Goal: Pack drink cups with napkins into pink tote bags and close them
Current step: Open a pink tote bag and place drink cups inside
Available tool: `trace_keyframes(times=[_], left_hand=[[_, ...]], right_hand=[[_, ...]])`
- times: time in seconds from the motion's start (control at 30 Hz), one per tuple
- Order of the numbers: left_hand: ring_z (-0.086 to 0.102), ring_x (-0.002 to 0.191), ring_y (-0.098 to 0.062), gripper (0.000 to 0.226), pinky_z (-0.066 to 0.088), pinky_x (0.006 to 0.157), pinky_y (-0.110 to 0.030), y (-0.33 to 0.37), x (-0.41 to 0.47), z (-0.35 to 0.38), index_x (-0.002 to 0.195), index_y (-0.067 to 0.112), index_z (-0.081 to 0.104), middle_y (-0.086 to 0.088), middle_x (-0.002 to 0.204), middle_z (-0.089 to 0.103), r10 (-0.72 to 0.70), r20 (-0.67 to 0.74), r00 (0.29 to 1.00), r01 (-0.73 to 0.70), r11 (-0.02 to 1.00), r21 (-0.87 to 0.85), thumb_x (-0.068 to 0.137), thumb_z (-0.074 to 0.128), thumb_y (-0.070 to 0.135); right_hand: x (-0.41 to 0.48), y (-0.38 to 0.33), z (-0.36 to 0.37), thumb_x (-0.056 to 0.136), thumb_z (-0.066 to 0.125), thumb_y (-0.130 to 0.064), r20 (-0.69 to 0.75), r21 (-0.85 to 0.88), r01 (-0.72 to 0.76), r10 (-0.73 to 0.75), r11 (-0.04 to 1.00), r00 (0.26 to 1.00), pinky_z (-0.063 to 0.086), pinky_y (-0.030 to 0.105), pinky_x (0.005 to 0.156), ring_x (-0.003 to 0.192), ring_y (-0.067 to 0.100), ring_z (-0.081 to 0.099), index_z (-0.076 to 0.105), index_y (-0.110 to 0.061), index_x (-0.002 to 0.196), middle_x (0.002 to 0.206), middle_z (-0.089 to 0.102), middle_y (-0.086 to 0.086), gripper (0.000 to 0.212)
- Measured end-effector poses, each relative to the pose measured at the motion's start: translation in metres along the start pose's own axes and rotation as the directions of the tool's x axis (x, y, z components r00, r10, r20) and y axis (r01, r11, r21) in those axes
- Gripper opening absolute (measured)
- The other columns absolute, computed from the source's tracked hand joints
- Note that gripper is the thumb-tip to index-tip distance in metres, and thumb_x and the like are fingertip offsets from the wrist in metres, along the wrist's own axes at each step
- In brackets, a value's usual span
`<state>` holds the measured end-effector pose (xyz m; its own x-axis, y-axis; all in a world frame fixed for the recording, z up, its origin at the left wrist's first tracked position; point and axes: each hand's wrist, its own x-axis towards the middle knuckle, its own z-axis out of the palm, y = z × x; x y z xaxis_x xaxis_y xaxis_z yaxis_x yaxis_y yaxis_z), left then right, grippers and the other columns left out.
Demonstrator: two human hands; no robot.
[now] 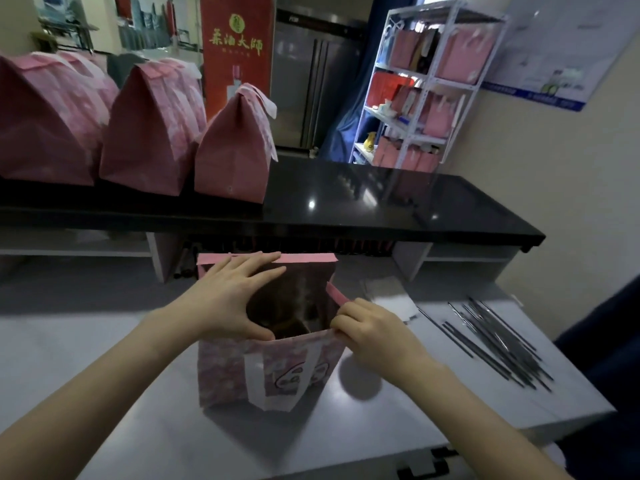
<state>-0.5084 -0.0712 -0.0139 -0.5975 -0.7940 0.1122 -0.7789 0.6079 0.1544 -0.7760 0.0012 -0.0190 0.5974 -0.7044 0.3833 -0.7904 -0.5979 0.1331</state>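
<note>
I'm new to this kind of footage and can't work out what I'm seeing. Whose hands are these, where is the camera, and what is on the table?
There is no machine here. A person wears one wide-angle camera on the head, looking forward and down, so both arms enter from below. On the pale grey work table stands an open pink patterned fabric tote bag with white handles. The left hand lies spread across its mouth, fingers straight. The right hand pinches the near rim at the right corner. The bag's inside is too dark to read. To the right lie thin dark straws and white paper sheets, perhaps napkins. Behind, three closed pink tote bags stand on the glossy black counter.
</note>
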Motion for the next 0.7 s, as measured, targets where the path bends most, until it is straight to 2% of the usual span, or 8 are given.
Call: trace_keyframes(times=[0.1, 0.2, 0.23, 0.3, 0.37, 0.43, 0.57, 0.7], left_hand=[[-0.004, 0.148, -0.009, 0.110, 0.001, 0.121, -0.041, 0.001, 0.000, 0.004, 0.152, 0.041, 0.010, 0.019, 0.160, 0.000, -0.011, 0.010, 1.000, 0.011, 1.000, 0.001, 0.061, 0.051, 0.086], [-0.001, 0.147, -0.008, 0.112, 0.001, 0.119, -0.038, 0.001, -0.005, 0.012, 0.152, 0.042, 0.003, 0.017, 0.161, 0.006, -0.065, 0.051, 0.997, 0.065, 0.998, 0.006, 0.059, 0.043, 0.090], [-0.003, 0.147, -0.008, 0.113, -0.002, 0.119, -0.038, 0.001, -0.007, 0.015, 0.152, 0.041, 0.002, 0.017, 0.161, 0.005, -0.077, 0.061, 0.995, 0.076, 0.997, 0.014, 0.059, 0.042, 0.091], [-0.007, 0.147, -0.008, 0.114, -0.009, 0.118, -0.039, 0.002, -0.010, 0.019, 0.152, 0.041, -0.001, 0.016, 0.161, 0.001, -0.098, 0.057, 0.994, 0.096, 0.995, 0.035, 0.059, 0.040, 0.092], [-0.009, 0.147, -0.009, 0.114, -0.011, 0.118, -0.044, 0.004, -0.013, 0.022, 0.152, 0.041, -0.003, 0.016, 0.161, -0.001, -0.125, 0.042, 0.991, 0.123, 0.991, 0.059, 0.060, 0.040, 0.092], [-0.009, 0.148, -0.009, 0.113, -0.010, 0.118, -0.050, 0.004, -0.017, 0.023, 0.152, 0.040, -0.003, 0.016, 0.161, -0.001, -0.167, 0.014, 0.986, 0.165, 0.984, 0.072, 0.061, 0.041, 0.091], [-0.008, 0.148, -0.009, 0.112, -0.008, 0.119, -0.053, 0.000, -0.027, 0.021, 0.153, 0.038, -0.002, 0.016, 0.161, 0.000, -0.249, -0.031, 0.968, 0.251, 0.964, 0.084, 0.064, 0.043, 0.089], [-0.014, 0.147, -0.011, 0.114, -0.008, 0.119, -0.051, 0.001, -0.034, 0.020, 0.152, 0.037, -0.005, 0.014, 0.161, -0.007, -0.275, -0.015, 0.961, 0.275, 0.957, 0.095, 0.064, 0.045, 0.088]], right_hand=[[-0.009, 0.012, 0.001, 0.088, 0.067, -0.014, -0.156, 0.050, -0.087, 0.094, 0.995, 0.983, 0.054, 0.031, 0.080, 0.091, 0.022, 0.063, 0.070, -0.007, 0.104, 0.102, 0.068, 0.006, 0.018], [-0.022, 0.037, 0.010, 0.088, 0.065, -0.009, -0.169, 0.013, -0.224, 0.223, 0.975, 0.960, 0.052, 0.033, 0.088, 0.100, 0.025, 0.062, 0.065, -0.006, 0.117, 0.111, 0.066, 0.008, 0.028], [-0.025, 0.047, 0.015, 0.088, 0.066, -0.008, -0.112, 0.001, -0.273, 0.271, 0.962, 0.956, 0.051, 0.035, 0.088, 0.103, 0.028, 0.062, 0.064, -0.006, 0.118, 0.114, 0.065, 0.009, 0.031], [-0.030, 0.066, 0.029, 0.090, 0.062, -0.020, 0.120, -0.038, -0.406, 0.407, 0.913, 0.905, 0.046, 0.038, 0.094, 0.118, 0.030, 0.052, 0.059, -0.012, 0.128, 0.131, 0.055, 0.009, 0.039], [-0.034, 0.080, 0.045, 0.090, 0.058, -0.042, 0.355, -0.121, -0.473, 0.483, 0.873, 0.800, 0.039, 0.040, 0.102, 0.133, 0.027, 0.035, 0.044, -0.024, 0.140, 0.148, 0.037, 0.005, 0.055], [-0.036, 0.089, 0.060, 0.085, 0.059, -0.054, 0.496, -0.155, -0.500, 0.505, 0.852, 0.706, 0.034, 0.046, 0.108, 0.140, 0.027, 0.025, 0.031, -0.032, 0.146, 0.154, 0.025, 0.003, 0.070], [-0.036, 0.096, 0.080, 0.084, 0.063, -0.044, 0.588, -0.090, -0.581, 0.514, 0.809, 0.625, 0.040, 0.044, 0.102, 0.131, 0.030, 0.034, 0.029, -0.033, 0.147, 0.148, 0.030, 0.004, 0.072], [-0.038, 0.091, 0.079, 0.075, 0.071, -0.032, 0.578, -0.032, -0.582, 0.490, 0.813, 0.653, 0.046, 0.039, 0.095, 0.119, 0.026, 0.038, 0.036, -0.033, 0.142, 0.134, 0.036, 0.001, 0.076]])
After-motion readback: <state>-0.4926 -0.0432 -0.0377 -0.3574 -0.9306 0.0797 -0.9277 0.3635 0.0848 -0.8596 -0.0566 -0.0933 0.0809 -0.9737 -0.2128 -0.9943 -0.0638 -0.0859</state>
